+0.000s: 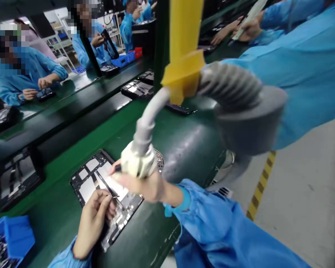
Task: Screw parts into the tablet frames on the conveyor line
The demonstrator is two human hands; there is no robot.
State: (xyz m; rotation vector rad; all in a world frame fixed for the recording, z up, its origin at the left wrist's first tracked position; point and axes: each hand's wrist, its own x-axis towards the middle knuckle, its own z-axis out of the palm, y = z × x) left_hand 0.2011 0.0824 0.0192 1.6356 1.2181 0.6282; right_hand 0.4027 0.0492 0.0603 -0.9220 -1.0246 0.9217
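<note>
An opened tablet-like device (86, 190) with silvery panels and a black frame lies on the green work surface. Over its lower part is my left hand (96, 216), thumb and fingers pinched on a small thin part too tiny to identify. My right hand (147, 186), blurred, reaches over the device's right edge. Its fingers are wrapped round a white tool head (139, 160) that joins a grey curved hose (150, 111). The hose partly hides the fingers.
A blue bin (19, 234) of small metal parts sits at lower left. Another device (18, 176) lies at left. A yellow-wrapped post (185, 41) and grey ribbed duct (231, 85) hang ahead. People in blue work across the line; a blue sleeve (304, 70) is at right.
</note>
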